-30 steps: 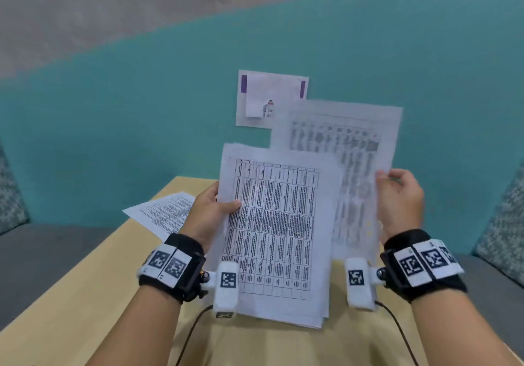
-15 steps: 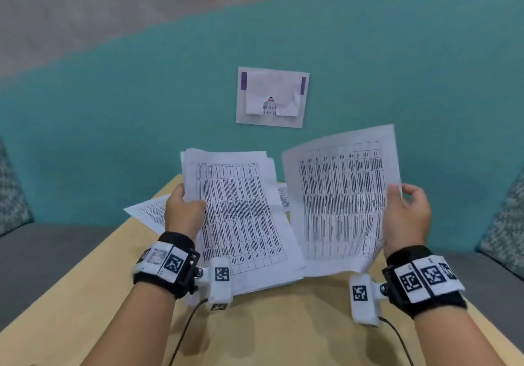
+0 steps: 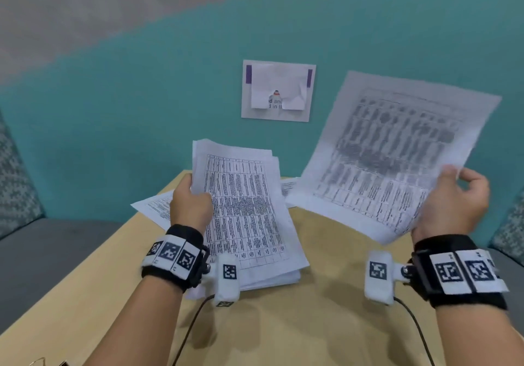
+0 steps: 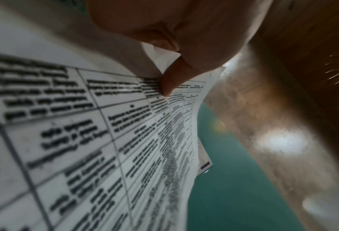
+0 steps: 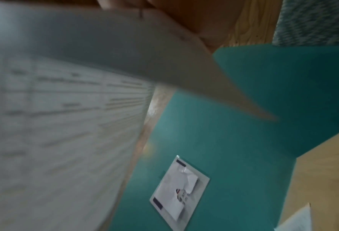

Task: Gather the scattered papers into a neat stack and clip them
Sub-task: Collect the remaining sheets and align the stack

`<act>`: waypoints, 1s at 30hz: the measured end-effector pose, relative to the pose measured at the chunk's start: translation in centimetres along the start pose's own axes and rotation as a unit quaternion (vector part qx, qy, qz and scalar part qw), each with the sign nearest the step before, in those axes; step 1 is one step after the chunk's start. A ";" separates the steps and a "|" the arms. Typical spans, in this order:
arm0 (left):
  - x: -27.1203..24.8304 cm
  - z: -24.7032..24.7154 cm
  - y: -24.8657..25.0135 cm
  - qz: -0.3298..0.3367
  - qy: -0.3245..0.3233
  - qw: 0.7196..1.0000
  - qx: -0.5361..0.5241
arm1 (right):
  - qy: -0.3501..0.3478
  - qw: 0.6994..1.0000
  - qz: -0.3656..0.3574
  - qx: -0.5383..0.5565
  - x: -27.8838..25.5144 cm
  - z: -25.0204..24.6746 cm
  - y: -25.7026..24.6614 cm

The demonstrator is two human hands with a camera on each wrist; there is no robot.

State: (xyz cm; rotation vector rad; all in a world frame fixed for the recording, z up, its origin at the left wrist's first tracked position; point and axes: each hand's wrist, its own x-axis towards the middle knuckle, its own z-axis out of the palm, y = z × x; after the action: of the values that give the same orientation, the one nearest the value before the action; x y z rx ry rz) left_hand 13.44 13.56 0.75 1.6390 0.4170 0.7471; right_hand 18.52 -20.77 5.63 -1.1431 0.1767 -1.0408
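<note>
Above the table (image 3: 326,323), your left hand (image 3: 192,207) grips the stack (image 3: 249,212); your right hand (image 3: 450,204) pinches one sheet (image 3: 391,150) at 2 o'clock, apart. Two papers (image 3: 153,207) lie at 11 o'clock; clipping is not yet done, I judge.

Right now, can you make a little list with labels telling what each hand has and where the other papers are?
left hand: grips the paper stack by its left edge, thumb on the top page
right hand: holds a single sheet lifted off to the right, apart from the stack
loose papers: some lie on the wooden table, behind the stack
clip: gold clip partly visible at the table's near left edge
wall: a notice on the teal wall
</note>
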 end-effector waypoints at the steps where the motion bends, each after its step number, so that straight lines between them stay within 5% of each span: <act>1: -0.1 0.1 0.2 -0.002 -0.008 1.000 -0.008 | -0.028 1.000 0.001 -0.013 -0.2 0.2 0.2; 12: -1.9 2.5 1.7 -0.073 -0.170 0.977 -0.109 | -0.268 0.946 0.150 -0.108 -7.8 1.9 3.9; 19: -2.4 2.3 1.9 -0.070 -0.191 0.970 -0.135 | -0.463 0.816 0.334 -0.087 -7.4 2.0 3.9; 22: -2.0 2.1 2.1 -0.079 -0.160 0.974 -0.140 | -0.452 0.835 0.307 -0.065 -7.4 2.3 3.9; 26: -1.9 1.6 2.8 -0.073 -0.210 0.951 -0.213 | -0.447 0.877 0.159 -0.070 -8.3 3.0 3.6; 30: -1.7 1.9 2.8 -0.011 -0.159 0.975 -0.158 | -0.421 0.901 0.084 -0.056 -9.3 3.4 3.5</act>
State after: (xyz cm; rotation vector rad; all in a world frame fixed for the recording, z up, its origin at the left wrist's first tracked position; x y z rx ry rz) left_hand 13.14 10.46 2.90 1.4178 0.0809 0.4921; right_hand 17.48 -11.47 0.88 -1.5582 -0.3547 -0.3174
